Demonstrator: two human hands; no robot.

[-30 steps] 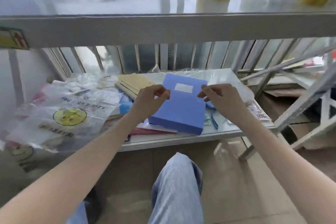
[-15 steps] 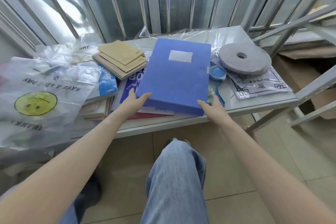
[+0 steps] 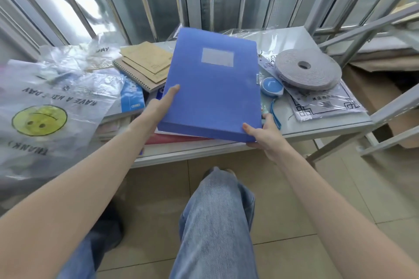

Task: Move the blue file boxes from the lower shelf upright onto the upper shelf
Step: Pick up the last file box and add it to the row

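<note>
A blue file box (image 3: 213,84) with a pale label lies flat, its near end raised off the stack on the lower shelf (image 3: 322,132). My left hand (image 3: 162,103) grips its near left edge, thumb on top. My right hand (image 3: 264,135) holds the near right corner from below, thumb on the front face. The upper shelf is out of view.
Brown notebooks (image 3: 145,63) and a spiral pad lie left of the box. A smiley plastic bag (image 3: 45,106) fills the shelf's left. A grey tape roll (image 3: 307,68), a blue round case (image 3: 271,86) and packaged sheets sit right. My jeans-clad knee (image 3: 215,210) is below.
The view dropped from the upper shelf to the lower one. My hands moved from the box's far end to its near corners and lifted that end toward me.
</note>
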